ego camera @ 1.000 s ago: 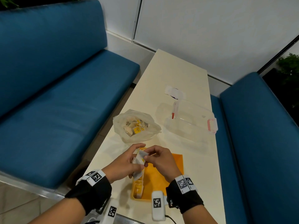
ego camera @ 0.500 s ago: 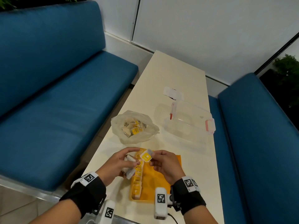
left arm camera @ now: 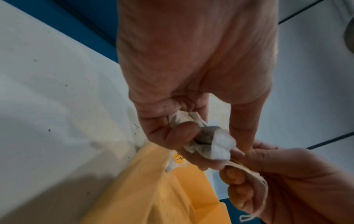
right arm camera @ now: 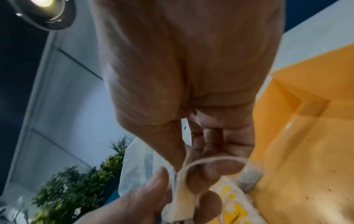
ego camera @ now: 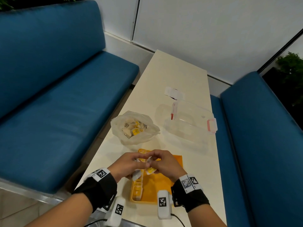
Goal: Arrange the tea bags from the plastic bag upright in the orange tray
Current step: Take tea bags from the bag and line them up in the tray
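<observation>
Head view: left hand grasps tea bag above tray; right hand pinches string. Wind string snugly, then seat bag upright.

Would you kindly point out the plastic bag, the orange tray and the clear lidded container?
plastic bag [ego camera: 148, 134]: head view, its crumpled right side.
orange tray [ego camera: 154, 189]: head view, its bare floor.
clear container [ego camera: 195, 118]: head view, its transparent lid.

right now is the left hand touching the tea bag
Touching. The left wrist view shows the left hand with its fingers curled round the crumpled tea bag, gripping it above the orange tray.
</observation>
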Demonstrator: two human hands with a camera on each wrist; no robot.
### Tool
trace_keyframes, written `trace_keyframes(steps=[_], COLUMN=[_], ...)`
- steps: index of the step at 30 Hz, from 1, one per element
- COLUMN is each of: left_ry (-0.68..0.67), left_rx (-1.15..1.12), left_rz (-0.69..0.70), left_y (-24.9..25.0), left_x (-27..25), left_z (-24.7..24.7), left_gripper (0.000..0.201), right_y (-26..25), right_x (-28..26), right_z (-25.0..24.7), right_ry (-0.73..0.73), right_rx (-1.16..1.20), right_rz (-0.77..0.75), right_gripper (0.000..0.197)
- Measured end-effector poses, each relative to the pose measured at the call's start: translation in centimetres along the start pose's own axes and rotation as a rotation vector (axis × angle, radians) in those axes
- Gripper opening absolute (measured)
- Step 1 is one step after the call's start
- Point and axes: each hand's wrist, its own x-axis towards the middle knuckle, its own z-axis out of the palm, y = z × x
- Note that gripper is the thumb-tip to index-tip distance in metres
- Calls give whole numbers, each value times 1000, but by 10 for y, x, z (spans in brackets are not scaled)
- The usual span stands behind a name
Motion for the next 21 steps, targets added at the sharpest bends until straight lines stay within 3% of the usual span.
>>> trace_keyframes(steps=[5, 9, 15, 18, 21], left_ry=[17, 87, 93, 137, 196], left_rx=[-172, -340, -399, -321, -197], left_rz=[-67, -52, -51, -49, -7], left_y=[-4, -3, -4, -3, -6], left_x=[6, 9, 13, 11, 12], left_z=[5, 6, 6, 2, -8], left_gripper=[14, 25, 28, 28, 26], right_y=[-2, 3, 2, -1, 2], right_x=[2, -3, -1, 1, 3], right_z=[-4, -3, -2, -11, -20], right_ry=[109, 163, 268, 315, 294], right_rx=[22, 261, 385, 225, -329], right_rz=[-5, 107, -13, -72, -120], right_gripper=[26, 27, 7, 5, 4])
